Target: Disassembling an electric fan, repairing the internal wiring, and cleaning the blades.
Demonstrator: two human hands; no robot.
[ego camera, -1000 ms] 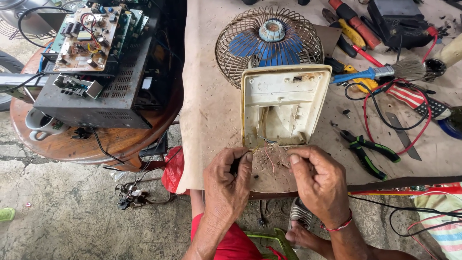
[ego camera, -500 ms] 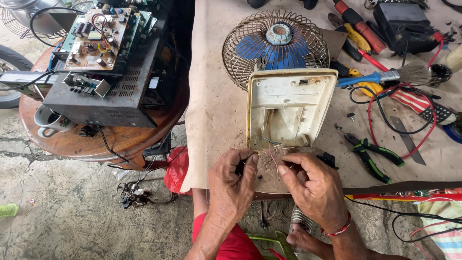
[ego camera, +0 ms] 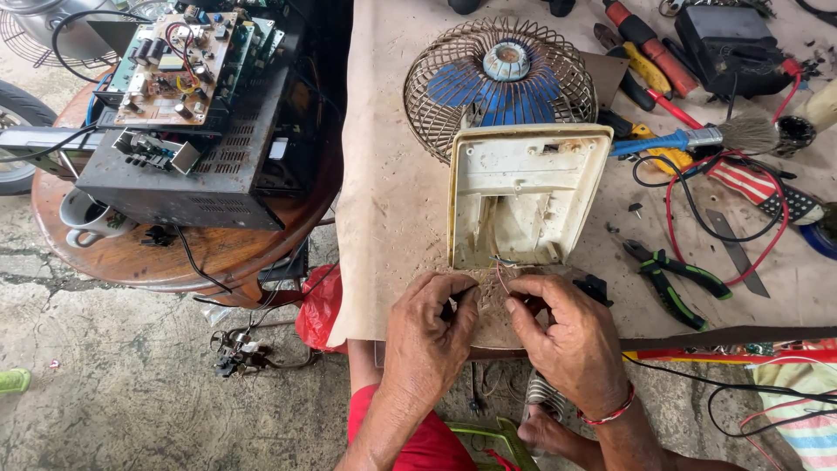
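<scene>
Both my hands pinch thin wires at the near end of the cream fan base: left hand and right hand closed on them. The base lies open-side up on the table, long axis running away from me toward the blue fan.

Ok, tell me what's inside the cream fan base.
The cream fan base lies open: bare ribbed plastic and thin wires leading to the left hand and right hand. Their fingers hide the wire ends.

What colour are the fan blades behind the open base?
Blue fan blades, inside a tan wire guard; the head view shows them.
</scene>
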